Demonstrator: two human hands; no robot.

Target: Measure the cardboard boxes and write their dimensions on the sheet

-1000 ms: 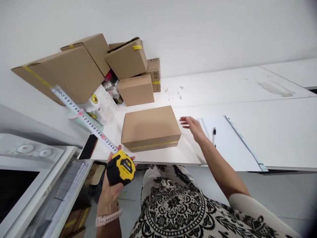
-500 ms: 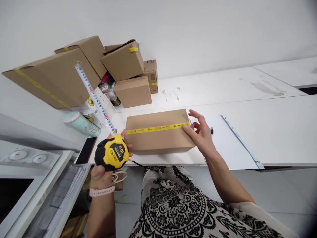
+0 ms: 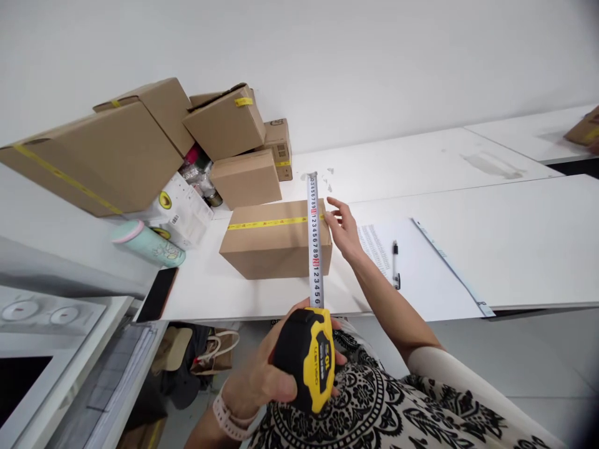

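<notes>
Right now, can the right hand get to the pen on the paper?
Probably yes. The right hand is at the end of the front box, seemingly gripping nothing, and the pen lies close by on top of the paper, with nothing covering it.

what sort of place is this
Probably a packing area or small stockroom, though I can't be sure: several cardboard boxes crowd one end of a white worktop, and the left hand holds a tape measure.

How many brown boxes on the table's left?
6: one near box by the right hand; behind, one large, one beyond that, one open-topped, one plain, one printed. Some may be hidden.
</notes>
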